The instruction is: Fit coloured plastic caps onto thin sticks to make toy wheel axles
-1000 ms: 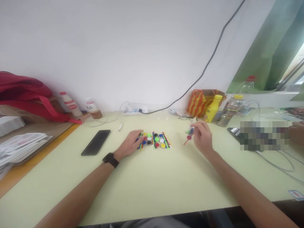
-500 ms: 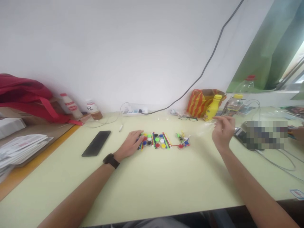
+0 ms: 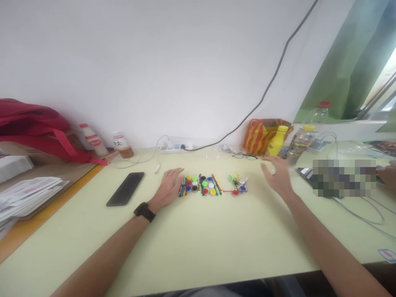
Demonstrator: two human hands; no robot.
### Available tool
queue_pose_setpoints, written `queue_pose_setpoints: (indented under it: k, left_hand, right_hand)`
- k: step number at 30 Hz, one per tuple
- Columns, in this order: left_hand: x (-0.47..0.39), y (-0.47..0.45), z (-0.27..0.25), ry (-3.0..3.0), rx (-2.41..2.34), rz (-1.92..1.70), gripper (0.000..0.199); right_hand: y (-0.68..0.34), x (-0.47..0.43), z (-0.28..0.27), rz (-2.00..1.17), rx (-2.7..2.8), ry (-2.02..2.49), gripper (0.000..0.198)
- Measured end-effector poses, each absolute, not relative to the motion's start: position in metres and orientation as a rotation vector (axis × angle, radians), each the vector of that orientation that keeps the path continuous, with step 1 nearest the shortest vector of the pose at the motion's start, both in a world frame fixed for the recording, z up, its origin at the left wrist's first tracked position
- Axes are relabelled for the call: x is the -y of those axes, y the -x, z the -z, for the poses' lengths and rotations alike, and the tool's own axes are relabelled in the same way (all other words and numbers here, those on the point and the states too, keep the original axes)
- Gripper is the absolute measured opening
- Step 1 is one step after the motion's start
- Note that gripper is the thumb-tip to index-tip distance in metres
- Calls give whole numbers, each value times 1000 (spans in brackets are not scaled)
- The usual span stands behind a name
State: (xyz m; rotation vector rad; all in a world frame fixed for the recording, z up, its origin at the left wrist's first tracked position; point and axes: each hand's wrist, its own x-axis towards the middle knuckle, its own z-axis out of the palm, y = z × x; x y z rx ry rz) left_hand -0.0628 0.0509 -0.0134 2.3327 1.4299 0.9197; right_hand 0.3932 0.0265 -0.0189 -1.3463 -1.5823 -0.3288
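Note:
My left hand lies on the table with its fingers stretched out, beside a bundle of coloured thin sticks. Round coloured discs stand in rows to the right of it, with another group of sticks among them. Farther right is a loose cluster of small plastic pieces, with a red stick and a red disc at its near side. Over the table right of this cluster, my right hand is open, fingers apart, and I see nothing held in it.
A black phone lies left of my left hand. Behind are a power strip, glasses, a striped bag and a yellow bottle. Another person's hand shows at the right edge, near cables.
My right hand has moved slightly left and its fingers have spread. The clear, blurry film beside its fingertips no longer shows. My left hand has drawn slightly left off the stick bundle.

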Motion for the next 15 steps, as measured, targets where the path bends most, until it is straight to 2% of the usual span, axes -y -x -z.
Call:
queue_pose_setpoints:
  k: [3,6,15]
  left_hand:
    - [-49,62,11,-2329,-1450,-979,47]
    - [-45,61,7,-2380,-1455,-1027,45]
    - [-42,25,-37,-2564,-1314,-1115,37]
  right_hand:
    - [-350,-21,24,87,2040,1216,35]
    - [-327,-15,28,-18,2273,1182,33]
    - [-353,-24,23,-56,2114,1392,14]
